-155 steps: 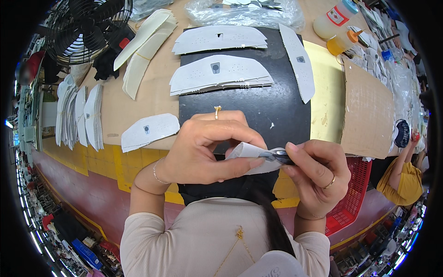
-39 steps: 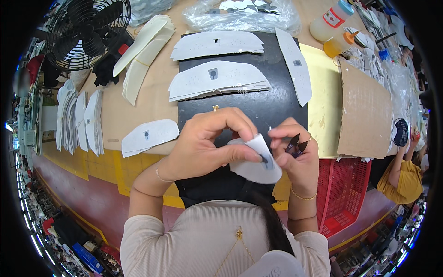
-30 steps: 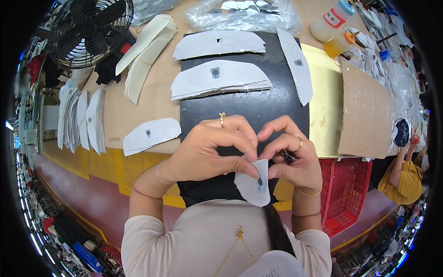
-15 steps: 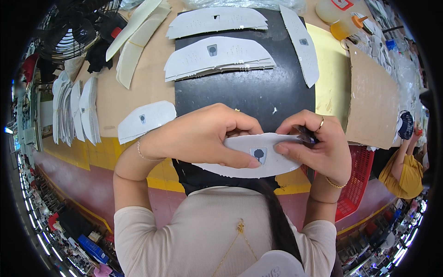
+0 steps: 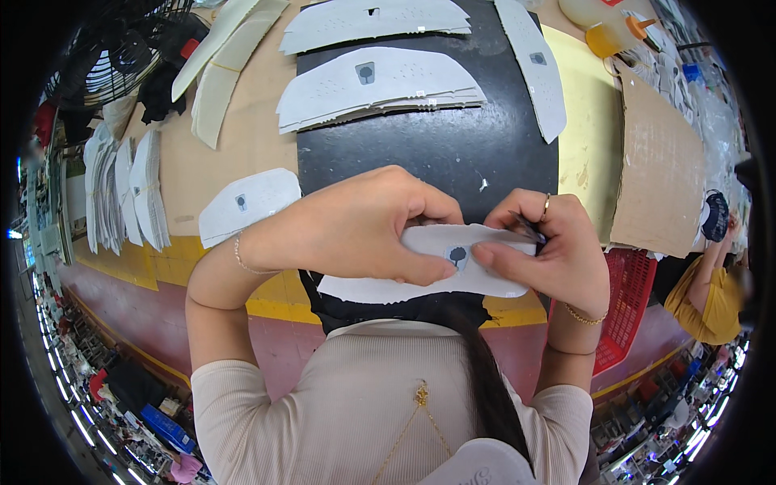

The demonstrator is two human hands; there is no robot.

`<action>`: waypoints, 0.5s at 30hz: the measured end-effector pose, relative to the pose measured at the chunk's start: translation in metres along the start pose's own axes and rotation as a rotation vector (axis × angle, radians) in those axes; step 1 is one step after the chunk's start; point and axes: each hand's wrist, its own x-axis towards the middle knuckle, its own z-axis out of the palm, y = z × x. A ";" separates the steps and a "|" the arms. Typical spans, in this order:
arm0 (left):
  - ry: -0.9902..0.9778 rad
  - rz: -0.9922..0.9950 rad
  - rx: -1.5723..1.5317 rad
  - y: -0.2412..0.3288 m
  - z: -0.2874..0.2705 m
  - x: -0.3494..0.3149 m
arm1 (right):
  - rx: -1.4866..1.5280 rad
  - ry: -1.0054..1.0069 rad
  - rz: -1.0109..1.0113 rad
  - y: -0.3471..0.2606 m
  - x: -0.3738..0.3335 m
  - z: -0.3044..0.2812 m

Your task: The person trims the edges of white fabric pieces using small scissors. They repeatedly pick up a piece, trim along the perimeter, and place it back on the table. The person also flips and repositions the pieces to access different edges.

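Note:
Between both hands, close to my body, is a white curved shoe-upper-like panel with a dark tree-shaped mark on a grey patch. My left hand is closed on it from the left, its thumb lying beside the mark. My right hand pinches the panel's right part, thumb on top near the mark. A small dark pointed tool shows between the right fingers; its kind is partly hidden. Another white panel with the same mark lies by my left forearm.
A black mat bears a stack of marked white panels, another stack behind it and a single panel. More bundles stand left, near a fan. At right are cardboard, an orange-tipped bottle and a red basket.
The panel has tilted slightly, and my right thumb has moved a little left and up, close against the mark. Both hands keep hold. The table has shifted slightly up in the view.

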 end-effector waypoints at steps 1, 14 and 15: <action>0.007 -0.003 0.013 -0.001 0.000 0.001 | -0.046 0.007 -0.004 0.000 0.001 0.000; 0.760 0.352 0.951 -0.079 0.034 0.009 | -0.495 0.353 -0.317 0.049 0.003 0.025; 0.731 0.396 0.957 -0.084 0.038 0.008 | -0.515 0.339 -0.337 0.054 0.006 0.030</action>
